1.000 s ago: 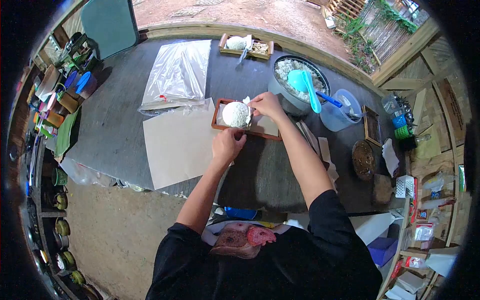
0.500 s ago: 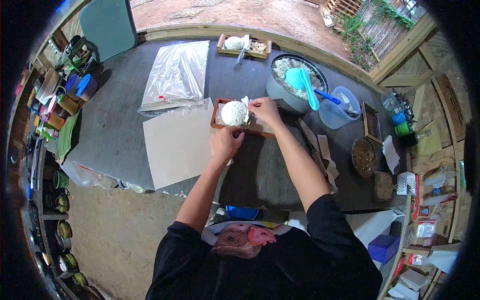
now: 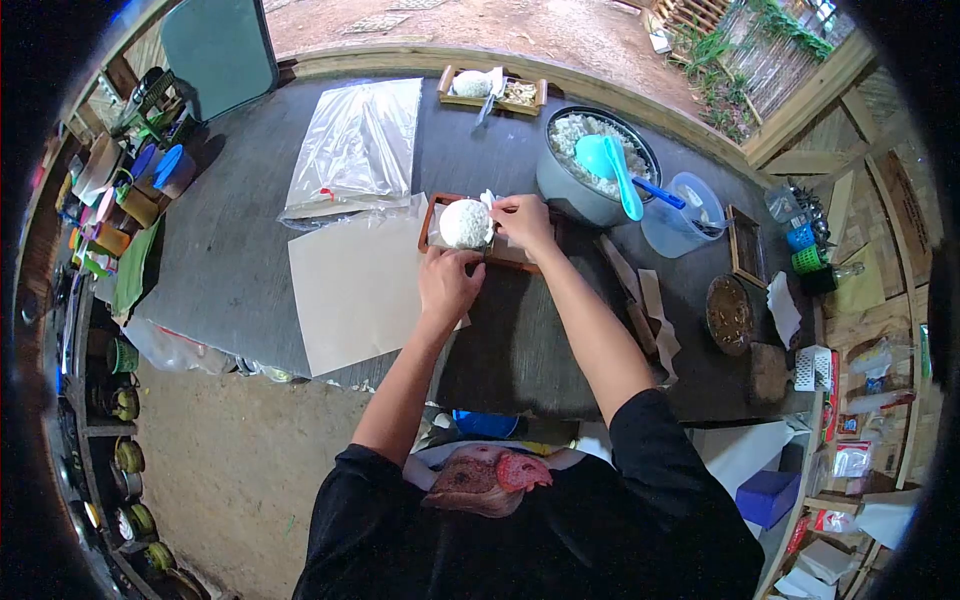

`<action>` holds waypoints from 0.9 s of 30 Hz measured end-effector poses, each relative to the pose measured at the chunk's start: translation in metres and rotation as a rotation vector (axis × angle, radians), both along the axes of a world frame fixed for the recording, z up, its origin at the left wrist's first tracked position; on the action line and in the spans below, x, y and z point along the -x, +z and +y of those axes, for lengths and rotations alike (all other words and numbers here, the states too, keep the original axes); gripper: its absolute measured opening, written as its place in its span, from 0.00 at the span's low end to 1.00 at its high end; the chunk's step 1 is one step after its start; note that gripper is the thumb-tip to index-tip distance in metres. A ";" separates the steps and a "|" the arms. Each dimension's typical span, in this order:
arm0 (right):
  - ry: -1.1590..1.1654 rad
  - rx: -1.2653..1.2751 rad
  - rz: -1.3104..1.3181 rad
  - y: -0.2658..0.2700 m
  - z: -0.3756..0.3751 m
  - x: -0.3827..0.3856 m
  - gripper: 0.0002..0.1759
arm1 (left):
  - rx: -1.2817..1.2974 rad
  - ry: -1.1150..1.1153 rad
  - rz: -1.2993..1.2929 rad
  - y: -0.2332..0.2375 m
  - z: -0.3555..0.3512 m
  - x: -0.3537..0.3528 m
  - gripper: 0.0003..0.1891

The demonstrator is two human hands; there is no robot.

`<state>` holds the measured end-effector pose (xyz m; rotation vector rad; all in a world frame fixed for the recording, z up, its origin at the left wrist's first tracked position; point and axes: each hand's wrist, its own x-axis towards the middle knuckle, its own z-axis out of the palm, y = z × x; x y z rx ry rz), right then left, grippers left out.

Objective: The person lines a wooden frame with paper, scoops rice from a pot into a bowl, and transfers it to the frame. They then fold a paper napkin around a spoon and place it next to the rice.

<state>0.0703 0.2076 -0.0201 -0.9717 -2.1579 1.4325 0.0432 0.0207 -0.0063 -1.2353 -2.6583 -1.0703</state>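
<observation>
A white mound of rice (image 3: 466, 223) sits in the left part of a small reddish-brown tray (image 3: 427, 222) lined with paper. My left hand (image 3: 450, 283) is at the tray's near edge, its fingers bent against it; whether they grip the rim is hard to make out. On the right of the mound, my right hand (image 3: 522, 219) pinches something by a white wrapper (image 3: 489, 199) that stands up beside the rice. Brown paper sheets (image 3: 350, 290) lie left of the tray.
Behind stand a second tray with rice (image 3: 443, 90) and a plastic-covered stack (image 3: 360, 135). To the right are a rice pot (image 3: 578, 203) with a turquoise scoop (image 3: 625, 190), a clear tub (image 3: 668, 237), a brown bowl (image 3: 728, 315) and paper strips (image 3: 655, 300).
My left hand has shifted slightly left along the tray's near edge, and its fingers sit a little higher. My right hand has moved slightly left. The tray looks shifted slightly left.
</observation>
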 end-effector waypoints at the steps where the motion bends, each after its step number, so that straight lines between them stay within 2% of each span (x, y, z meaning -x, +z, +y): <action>1: 0.002 0.001 0.000 -0.001 0.000 0.001 0.11 | -0.036 -0.024 0.092 -0.002 -0.001 0.002 0.10; 3: 0.013 -0.195 0.023 -0.002 -0.001 0.001 0.11 | -0.042 -0.017 0.081 -0.002 -0.003 0.001 0.10; 15: -0.036 -0.005 0.134 -0.002 -0.011 0.000 0.11 | -0.071 -0.090 0.009 -0.010 0.000 0.015 0.10; 18: -0.048 0.083 0.089 0.007 -0.016 -0.002 0.11 | -0.067 -0.091 -0.005 -0.010 -0.001 0.016 0.09; 22: -0.026 0.060 0.072 0.006 -0.016 0.002 0.11 | -0.052 -0.069 -0.035 -0.009 -0.001 0.016 0.09; 24: -0.013 -0.094 0.103 -0.004 -0.013 0.007 0.12 | -0.042 -0.065 -0.034 -0.006 -0.001 0.016 0.09; 27: -0.025 -0.125 0.092 -0.011 -0.010 0.008 0.12 | -0.024 -0.069 -0.031 -0.005 -0.001 0.016 0.09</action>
